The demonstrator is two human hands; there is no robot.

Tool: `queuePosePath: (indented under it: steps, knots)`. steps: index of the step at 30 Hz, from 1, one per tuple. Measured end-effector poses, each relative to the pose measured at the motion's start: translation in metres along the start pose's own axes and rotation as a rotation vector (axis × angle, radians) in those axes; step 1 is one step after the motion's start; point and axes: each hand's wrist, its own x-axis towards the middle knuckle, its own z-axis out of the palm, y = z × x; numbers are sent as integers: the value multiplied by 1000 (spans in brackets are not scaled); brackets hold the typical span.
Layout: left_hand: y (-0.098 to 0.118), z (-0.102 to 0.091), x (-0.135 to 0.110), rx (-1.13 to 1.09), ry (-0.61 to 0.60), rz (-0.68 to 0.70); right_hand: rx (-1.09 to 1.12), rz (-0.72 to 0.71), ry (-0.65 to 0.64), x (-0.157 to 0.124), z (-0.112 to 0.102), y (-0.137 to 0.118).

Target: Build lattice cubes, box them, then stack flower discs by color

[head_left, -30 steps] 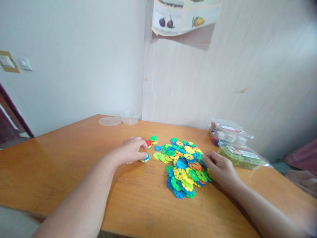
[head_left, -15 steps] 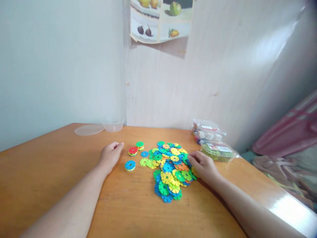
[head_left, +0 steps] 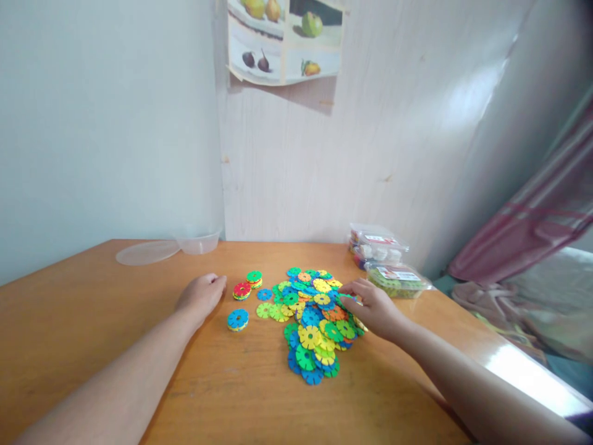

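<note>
A pile of flat, notched plastic discs (head_left: pixel 311 327) in blue, green, yellow and orange lies on the wooden table (head_left: pixel 83 321). My right hand (head_left: pixel 373 307) rests on the pile's right side, thumb and forefinger pinched on a green disc (head_left: pixel 345 300). My left hand (head_left: pixel 201 293) lies on the table left of the pile, fingers loosely extended and holding nothing. Just beyond its fingertips sit a small red-topped stack (head_left: pixel 241 290) and a green-topped stack (head_left: pixel 254 278). A blue-topped stack (head_left: pixel 238 319) sits a little nearer to me.
A clear plastic tub (head_left: pixel 199 243) and its lid (head_left: pixel 146 252) sit at the table's back left by the wall. Two clear packs of pieces (head_left: pixel 377 244) (head_left: pixel 398 278) lie at the back right. Pink cloth (head_left: pixel 532 228) hangs beyond the table's right edge.
My left hand let go of the blue-topped stack and drew back from it. My right hand reached further onto the pile. The view swung to the right.
</note>
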Motion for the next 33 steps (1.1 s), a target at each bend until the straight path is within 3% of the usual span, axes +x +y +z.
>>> queuePosePath:
  steps: [5, 11, 16, 22, 27, 33]
  knots:
    - [5, -4, 15, 195, -80, -7, -13, -107, -100, -17, -7, -24]
    - [14, -7, 18, 273, -119, -4, -138, -263, -253, -33, 6, -64]
    - [11, -7, 14, 244, -109, 31, -181, -227, -313, -26, 22, -66]
    - [10, -5, 12, 186, -89, 96, -192, -110, -223, -18, 32, -52]
    - [11, 0, 12, 79, -25, 222, -131, -103, -146, -10, 28, -48]
    - [10, 4, 14, -10, -24, 267, -81, -52, -49, 34, 23, -37]
